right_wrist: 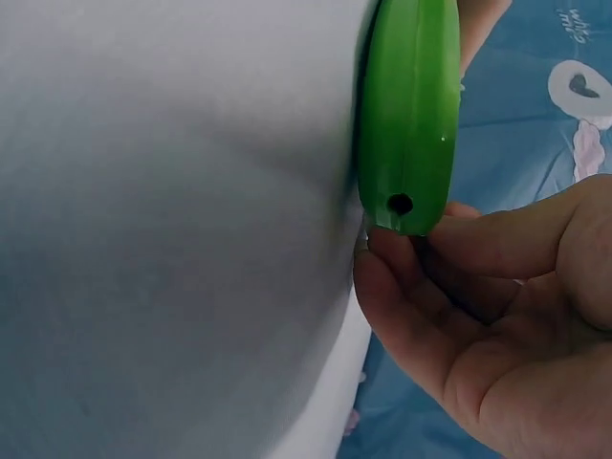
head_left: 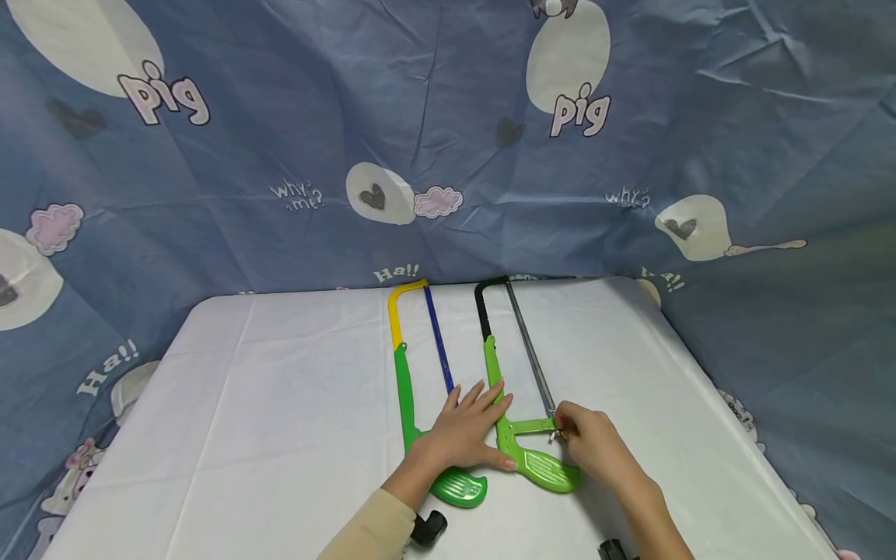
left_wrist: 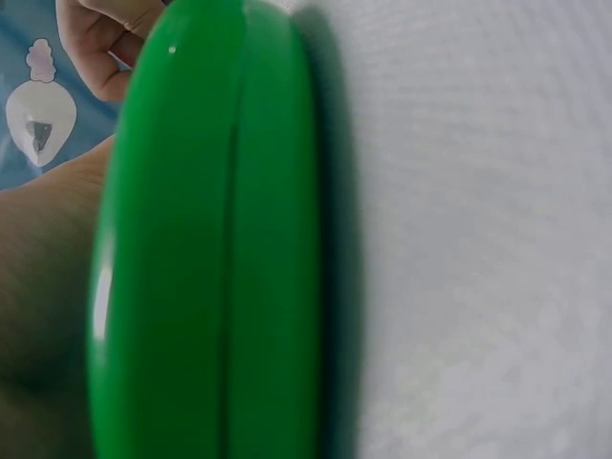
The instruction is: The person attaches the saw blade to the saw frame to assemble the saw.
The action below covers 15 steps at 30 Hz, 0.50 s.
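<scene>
The person's right hand [head_left: 595, 439] meets the light-green hacksaw [head_left: 509, 435] at the outer end of its short crossbar [head_left: 532, 426], with thumb and fingers bent together to pinch a small metal fitting [head_left: 554, 437] there. In the right wrist view, the bent fingers show just past the butt of the saw's handle [right_wrist: 406, 115], which hides most of what they grip. The right forearm [head_left: 658, 513] slants in from the near edge, and the hand points away and inward.

The left hand [head_left: 462, 435] lies palm down with its fingers spread. Its index fingertip reaches the light-green frame, and its thumb stretches to where that saw's handle begins. Beneath and beside this hand is a second, darker green hacksaw [head_left: 404, 389], its handle [head_left: 460, 488] emerging below the wrist; that green handle fills much of the left wrist view. A beige sleeve [head_left: 374, 525] covers the left forearm.

Farther out, both saws lie on the white counter [head_left: 294, 389], side by side, far ends pointing away. The light-green saw carries a grey blade [head_left: 530, 350] and a black front bow [head_left: 481, 303]; the other has a blue blade [head_left: 439, 334] and a yellow bow [head_left: 393, 311]. Behind the counter hangs a printed blue cloth [head_left: 448, 117].
</scene>
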{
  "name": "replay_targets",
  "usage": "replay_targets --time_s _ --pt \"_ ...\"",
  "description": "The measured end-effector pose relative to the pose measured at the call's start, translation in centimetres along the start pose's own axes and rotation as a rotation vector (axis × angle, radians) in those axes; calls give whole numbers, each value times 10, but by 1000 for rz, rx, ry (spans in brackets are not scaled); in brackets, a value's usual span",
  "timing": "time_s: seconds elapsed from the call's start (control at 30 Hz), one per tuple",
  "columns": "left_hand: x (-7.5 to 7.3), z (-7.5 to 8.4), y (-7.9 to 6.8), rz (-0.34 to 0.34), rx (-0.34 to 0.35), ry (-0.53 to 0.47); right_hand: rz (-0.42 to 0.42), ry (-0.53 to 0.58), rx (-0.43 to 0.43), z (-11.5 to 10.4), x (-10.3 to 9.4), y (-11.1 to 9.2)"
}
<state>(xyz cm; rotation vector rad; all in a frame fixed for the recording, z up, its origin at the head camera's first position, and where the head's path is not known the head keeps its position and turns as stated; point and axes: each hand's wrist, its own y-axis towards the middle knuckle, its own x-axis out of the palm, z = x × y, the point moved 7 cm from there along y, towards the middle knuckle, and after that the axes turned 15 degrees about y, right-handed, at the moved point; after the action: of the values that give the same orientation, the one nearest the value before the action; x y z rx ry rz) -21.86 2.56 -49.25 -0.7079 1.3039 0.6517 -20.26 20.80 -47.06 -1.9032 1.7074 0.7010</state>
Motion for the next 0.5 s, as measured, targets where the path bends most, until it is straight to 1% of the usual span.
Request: replay_targets --time_s 0.23,0.4,0.5 --pt "0 -1 1 -4 -3 -5 -33 -86 -96 -7 0 -1" --pt "1 -1 1 -8 -2 -2 -48 -113 -109 -8 0 -1" --pt "1 -1 1 -4 -2 0 -36 -105 -119 -8 -1 -1"
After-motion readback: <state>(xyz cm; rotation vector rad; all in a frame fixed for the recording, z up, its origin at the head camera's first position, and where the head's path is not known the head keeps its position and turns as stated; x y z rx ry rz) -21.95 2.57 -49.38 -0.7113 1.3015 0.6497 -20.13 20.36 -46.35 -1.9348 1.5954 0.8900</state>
